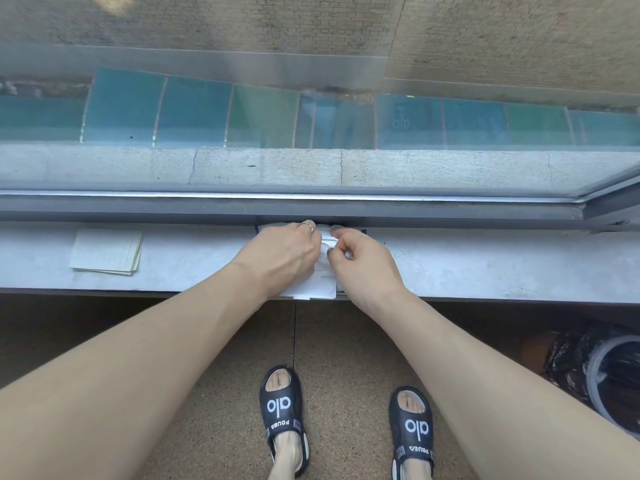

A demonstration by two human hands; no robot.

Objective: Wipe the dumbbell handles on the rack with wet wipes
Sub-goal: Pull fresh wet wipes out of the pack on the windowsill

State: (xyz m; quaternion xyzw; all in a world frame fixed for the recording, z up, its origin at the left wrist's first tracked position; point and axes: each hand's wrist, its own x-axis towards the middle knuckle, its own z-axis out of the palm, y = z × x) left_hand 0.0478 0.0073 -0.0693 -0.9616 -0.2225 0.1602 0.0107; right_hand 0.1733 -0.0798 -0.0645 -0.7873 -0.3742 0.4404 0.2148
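Head view looks down at a grey window ledge point(485, 268) crossing the middle of the frame, with both forearms reaching to its centre. There lies the wet wipes pack point(320, 285), flat and white, its near edge just overhanging the ledge's front edge. The left hand point(282, 252) rests across the pack's left part, palm down and fingers bent over it, seemingly pressing it in place; whether that grip actually curls round anything is hidden by the hand itself. The right hand point(362, 259) has its grip closed in a pinch on a bit of white material at the pack's opening, either a wipe point(329, 239) or the seal flap, too small to tell. A stack of papers point(107, 251) lies on the ledge at centre left, well apart. A dark bin point(602, 372) stands on the floor at lower right. No dumbbells or rack show here, so the wiping itself looks not yet started.

The risks, as I judge them: if the left hand eases off, the pull could drag the whole pack off the overhanging edge onto the floor. A hard tug may bring several wipes out in a chain, or tear the one pinched. Leaving the flap open would let the remaining wipes dry.
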